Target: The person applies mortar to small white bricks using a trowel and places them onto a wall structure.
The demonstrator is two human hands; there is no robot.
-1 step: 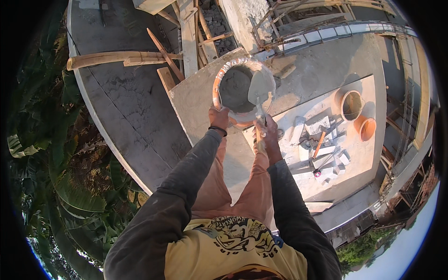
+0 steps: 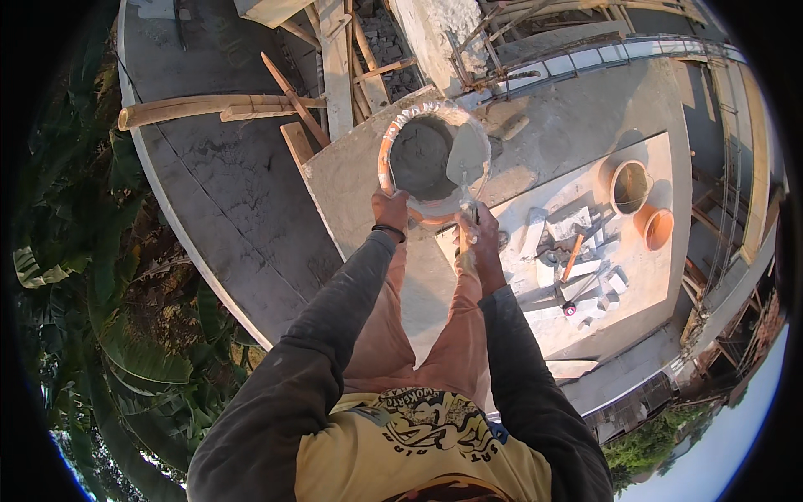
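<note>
An orange bucket (image 2: 386, 159), its rim crusted with dried mortar, is held out in front of my legs. Grey mortar (image 2: 421, 157) lies inside it. My left hand (image 2: 391, 209) is closed on the near left side of the bucket's rim. In my right hand (image 2: 483, 240), at the near right side, is the handle of a trowel (image 2: 469, 155). The trowel's grey-coated blade points away from me across the right part of the bucket's opening. Whether my right hand also touches the bucket, I cannot tell.
On a pale board (image 2: 644, 280) to the right lie broken white blocks (image 2: 571, 224) and a hammer with an orange handle (image 2: 573, 257). Two more orange buckets (image 2: 629, 188) are there. Bamboo poles (image 2: 192, 109) jut out at the left, past the slab's edge; rebar and timber line the far side.
</note>
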